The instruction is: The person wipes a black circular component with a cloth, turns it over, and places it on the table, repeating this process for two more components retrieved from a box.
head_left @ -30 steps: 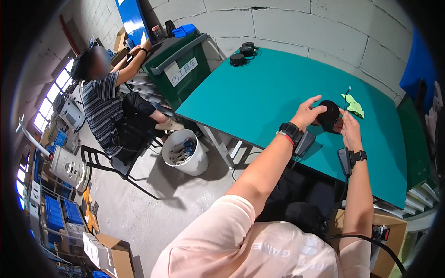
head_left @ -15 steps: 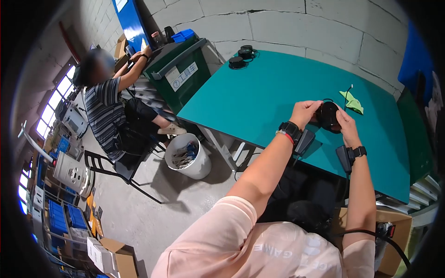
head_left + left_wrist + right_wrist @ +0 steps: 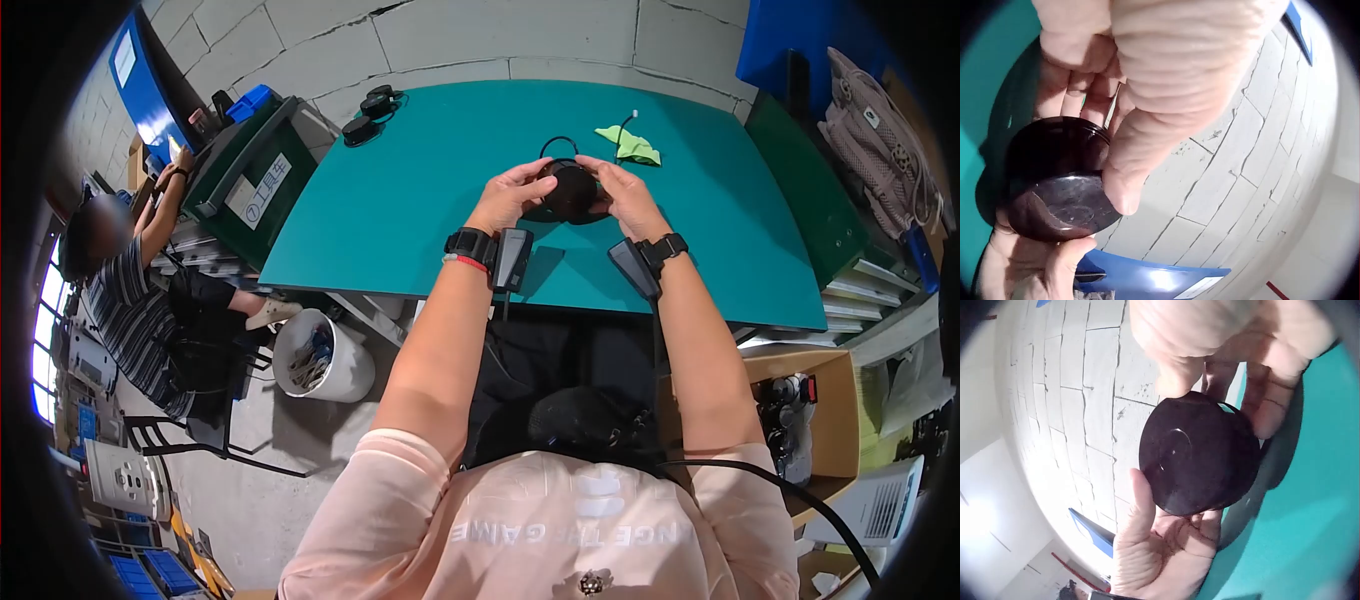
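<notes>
A black, round, glossy drum-shaped device (image 3: 572,190) is held just over the green table between both hands. My left hand (image 3: 512,198) grips one side, its thumb across the flat face in the left wrist view. On the opposite side my right hand (image 3: 630,195) holds the edge; in the right wrist view its thumb presses the rim and its fingers reach behind. The smooth disc face (image 3: 1188,456) shows pale marks. A thin black cable (image 3: 560,142) loops up behind the device, and a cable end with a white tip (image 3: 634,114) rises near the right fingers.
A bright green cloth (image 3: 635,148) lies on the green table (image 3: 450,150) beyond the hands. Several similar black round devices (image 3: 362,130) stand at its far left corner. A white bin (image 3: 335,360) and a seated person (image 3: 140,310) are left; an open cardboard box (image 3: 835,410) is right.
The head view has swung right, so the table sits more central. The device has been turned in the hands; the left fingers, spread a second ago, have closed in around it.
</notes>
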Tool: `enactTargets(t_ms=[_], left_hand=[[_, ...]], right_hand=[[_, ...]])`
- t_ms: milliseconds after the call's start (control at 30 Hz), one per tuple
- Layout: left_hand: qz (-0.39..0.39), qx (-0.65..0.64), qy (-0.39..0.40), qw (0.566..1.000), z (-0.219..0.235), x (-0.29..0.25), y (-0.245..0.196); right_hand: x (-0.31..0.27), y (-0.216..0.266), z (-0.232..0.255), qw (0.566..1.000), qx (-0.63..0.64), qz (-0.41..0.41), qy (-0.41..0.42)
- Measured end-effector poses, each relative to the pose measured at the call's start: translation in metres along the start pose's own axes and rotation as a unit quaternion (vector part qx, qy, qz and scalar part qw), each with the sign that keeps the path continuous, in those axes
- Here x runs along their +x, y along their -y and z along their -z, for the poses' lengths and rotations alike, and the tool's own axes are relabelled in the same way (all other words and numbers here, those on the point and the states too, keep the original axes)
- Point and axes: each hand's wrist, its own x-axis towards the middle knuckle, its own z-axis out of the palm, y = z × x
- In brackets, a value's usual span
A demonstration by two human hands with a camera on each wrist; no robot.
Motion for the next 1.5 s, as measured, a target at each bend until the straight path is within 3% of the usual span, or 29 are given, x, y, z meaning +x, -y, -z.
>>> enactTargets(t_ms=[267, 500, 633, 767, 833, 967, 1033, 1100, 1167, 1233, 1300, 1367, 1500], left_hand=[[0.000, -0.034, 0.003, 0.999, -0.002, 0.002, -0.001], [0.021, -0.055, -0.058, 0.997, -0.003, 0.000, -0.001], [0.000, -0.035, -0.076, 0.996, -0.012, -0.002, -0.002], [-0.004, -0.002, -0.052, 0.999, -0.001, 0.008, 0.011], [-0.083, 0.022, 0.046, 0.995, -0.009, 0.005, 0.010], [-0.053, 0.079, 0.068, 0.993, -0.009, -0.006, -0.001], [-0.033, 0.047, 0.067, 0.996, -0.009, -0.006, -0.003], [-0.018, 0.015, 0.092, 0.995, -0.008, -0.009, -0.009], [0.014, -0.016, 0.162, 0.987, -0.003, -0.006, -0.009], [0.027, -0.032, 0.157, 0.987, 0.001, -0.003, -0.005], [0.049, -0.116, 0.131, 0.983, 0.004, 0.000, -0.006], [0.032, -0.143, 0.111, 0.983, 0.012, 0.004, -0.007], [0.000, -0.190, 0.021, 0.982, 0.014, 0.001, -0.013]], right_hand=[[0.000, -0.007, 0.004, 0.999, -0.018, 0.033, 0.003], [-0.002, -0.001, 0.004, 0.998, -0.037, -0.035, -0.022], [-0.001, -0.001, 0.004, 0.999, -0.013, -0.028, -0.020], [0.001, -0.009, 0.008, 0.999, -0.010, -0.020, -0.032], [0.003, -0.009, 0.008, 1.000, -0.006, -0.006, -0.022], [-0.002, -0.003, 0.002, 0.998, -0.006, -0.039, -0.058], [0.002, -0.007, 0.008, 0.997, 0.013, -0.056, -0.057], [0.002, 0.004, -0.003, 0.996, 0.015, -0.065, -0.061], [0.010, 0.015, -0.011, 0.991, 0.013, -0.127, -0.026], [0.022, 0.024, -0.013, 0.995, 0.002, -0.090, -0.031], [0.036, 0.039, -0.001, 0.994, 0.106, 0.019, 0.018], [0.036, 0.078, -0.001, 0.962, 0.255, 0.058, -0.073], [0.027, 0.148, 0.030, 0.947, 0.250, 0.166, -0.118]])
